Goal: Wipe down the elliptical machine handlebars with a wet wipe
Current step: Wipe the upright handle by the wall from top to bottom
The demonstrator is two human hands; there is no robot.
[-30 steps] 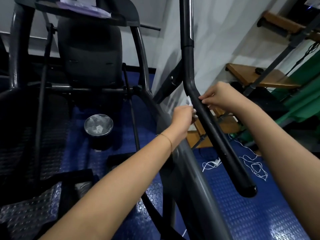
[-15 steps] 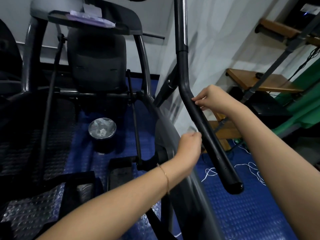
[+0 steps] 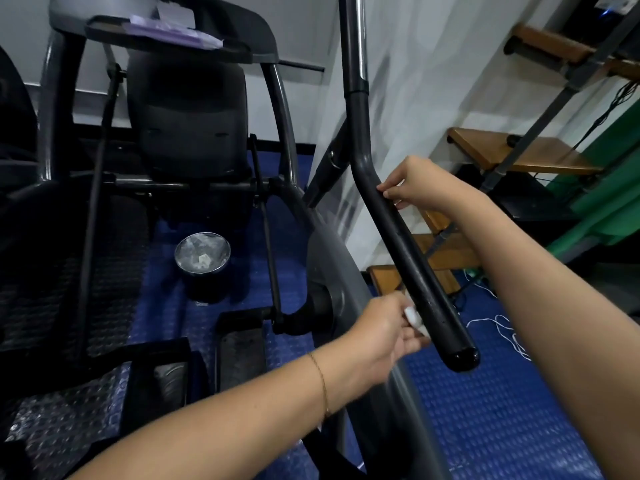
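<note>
Where the black handlebar of the elliptical machine bends from its upright section and slopes down toward the viewer, the right hand takes hold of it from the right side just below the bend, fingers curled with their tips on the grip surface; how far the thumb reaches round the bar cannot be told. The left hand is positioned near the lower end of the same bar, a short way above the rounded end cap. Its fingers are closed round a white wet wipe, and the wipe is pressed against the left side of the bar. Only a small bunched portion of the wipe shows between the fingers and the bar. A thin bracelet circles the left wrist. At the top left of the view, the console tray carries a pale purple packet. A round metal-rimmed bin stands on the blue studded floor mat behind the foot pedal. A loose white cord lies on the mat to the right of the bar's end. Wooden steps stand against the wall at the right.
</note>
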